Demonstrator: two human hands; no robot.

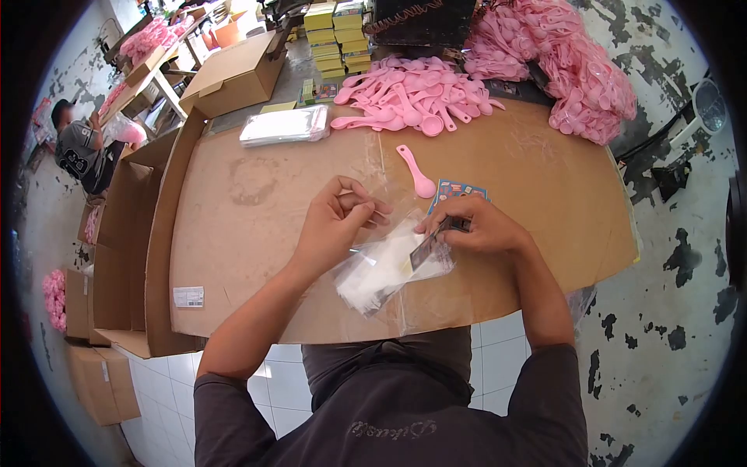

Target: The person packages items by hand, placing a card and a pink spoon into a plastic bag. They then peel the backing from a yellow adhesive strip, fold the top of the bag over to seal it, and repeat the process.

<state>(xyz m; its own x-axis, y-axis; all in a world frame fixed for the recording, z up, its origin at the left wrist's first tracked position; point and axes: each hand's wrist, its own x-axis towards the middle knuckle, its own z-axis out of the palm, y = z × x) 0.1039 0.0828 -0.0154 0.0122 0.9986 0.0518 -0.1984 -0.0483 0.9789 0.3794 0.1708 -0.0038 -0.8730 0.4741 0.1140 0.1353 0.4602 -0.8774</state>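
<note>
My left hand is closed in a pinch, thumb against fingers, on the thin edge of a clear plastic bag. In my right hand is a small dark printed card, tilted down over the plastic. Under both hands lies a loose pile of clear plastic bags, whitish where they overlap. A blue printed card lies just beyond my right fingers, partly hidden by them. One pink measuring spoon rests on the cardboard beyond my hands, its bowl near the blue card.
A heap of pink spoons lies at the cardboard tabletop's far edge, beside a stack of clear bags. Bagged spoons sit back right. Open boxes border the left side. A seated person is at far left.
</note>
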